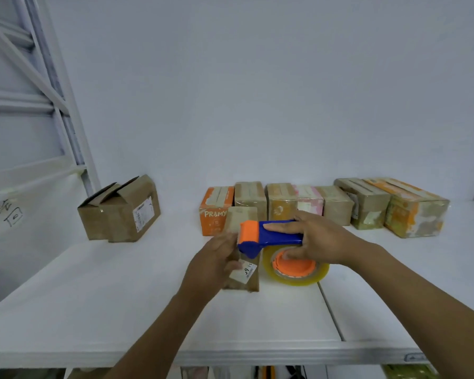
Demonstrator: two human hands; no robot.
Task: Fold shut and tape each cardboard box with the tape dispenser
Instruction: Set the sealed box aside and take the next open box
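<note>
- Standing upright near the middle of the white table (pixel 93 296), the small brown cardboard box (pixel 241 218) has tape across its top and a white label on its near face.
- Blue tape dispenser (pixel 271 237) with an orange roller; its head meets the box's right side, and its clear roll hangs beneath.
- Left hand (pixel 216 261) grips the box from the left.
- Right hand (pixel 320 239) clasps the dispenser's handle.

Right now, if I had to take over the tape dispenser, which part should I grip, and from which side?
Grip the blue handle of the tape dispenser, coming from the right, as the right hand does. The handle is a long bar pointing right; the orange roller sits at its left end by the small box, and the tape roll hangs below.
</note>
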